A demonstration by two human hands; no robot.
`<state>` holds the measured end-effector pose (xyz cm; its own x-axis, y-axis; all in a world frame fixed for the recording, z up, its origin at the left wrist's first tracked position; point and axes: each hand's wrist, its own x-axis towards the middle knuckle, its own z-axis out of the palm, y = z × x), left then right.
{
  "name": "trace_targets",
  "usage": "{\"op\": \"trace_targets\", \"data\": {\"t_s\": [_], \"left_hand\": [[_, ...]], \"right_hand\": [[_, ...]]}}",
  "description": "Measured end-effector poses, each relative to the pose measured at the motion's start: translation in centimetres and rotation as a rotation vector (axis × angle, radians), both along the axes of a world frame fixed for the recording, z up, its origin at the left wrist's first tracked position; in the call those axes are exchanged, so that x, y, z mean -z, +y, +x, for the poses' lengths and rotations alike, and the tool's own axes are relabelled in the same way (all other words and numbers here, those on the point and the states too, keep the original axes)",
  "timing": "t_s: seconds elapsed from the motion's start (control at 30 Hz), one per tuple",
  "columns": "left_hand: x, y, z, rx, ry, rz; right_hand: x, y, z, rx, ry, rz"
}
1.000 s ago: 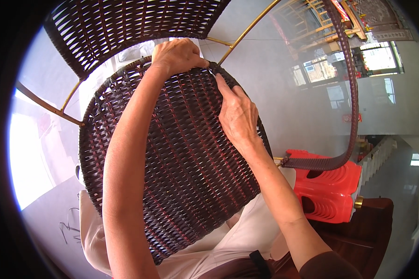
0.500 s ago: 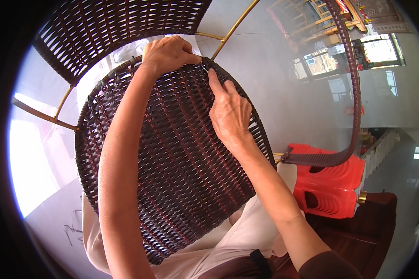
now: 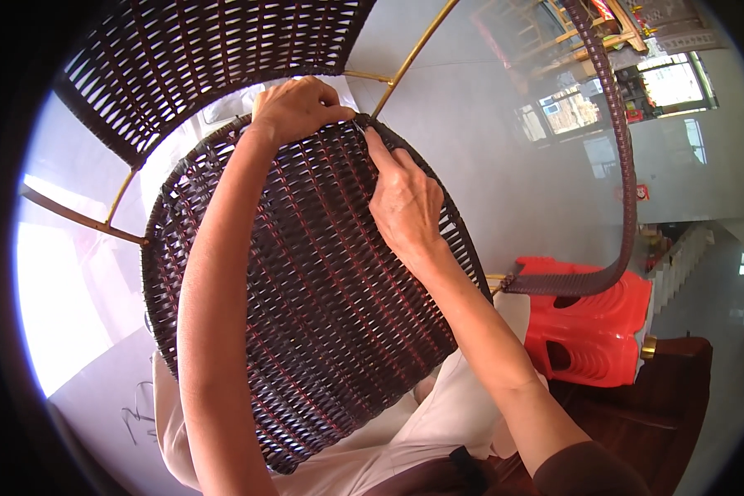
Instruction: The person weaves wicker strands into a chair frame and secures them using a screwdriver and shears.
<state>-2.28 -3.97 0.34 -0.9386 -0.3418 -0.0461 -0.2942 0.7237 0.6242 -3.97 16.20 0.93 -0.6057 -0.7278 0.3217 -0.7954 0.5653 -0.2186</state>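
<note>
A dark brown woven chair seat with reddish strands lies across my lap. At its far rim my left hand is closed over the edge, thumb pointing right toward the right hand's fingertip. My right hand is closed just right of it, its index finger stretched to the rim. A thin silvery metal tool shows at that fingertip; the rest of it is hidden by the hand. Beyond the seat rises the woven chair back, joined by gold-coloured metal rods.
A wrapped brown armrest curves around on the right. Below it stands a red plastic stool, beside a dark wooden seat. Wooden frames stand at the far right on the glossy grey floor.
The chair and view have shifted slightly, the seat's left edge now a bit farther right. Both hands stay at the same spot on the rim.
</note>
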Motion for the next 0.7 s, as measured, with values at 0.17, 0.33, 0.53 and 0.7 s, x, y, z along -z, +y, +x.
{"op": "trace_targets", "data": {"t_s": [0.17, 0.33, 0.53, 0.7], "left_hand": [[0.5, -1.4, 0.7, 0.109, 0.010, 0.021], [-0.4, -0.5, 1.0, 0.069, 0.030, 0.113], [0.6, 3.4, 4.1, -0.238, 0.503, -0.182], [-5.2, 13.4, 10.4, -0.564, 0.468, 0.555]], "right_hand": [[0.0, 1.9, 0.8, -0.021, 0.062, -0.106], [1.0, 4.6, -0.1, -0.013, 0.211, -0.057], [1.9, 3.9, 0.5, -0.033, 0.234, -0.077], [2.5, 3.9, 0.4, -0.006, 0.201, -0.086]]}}
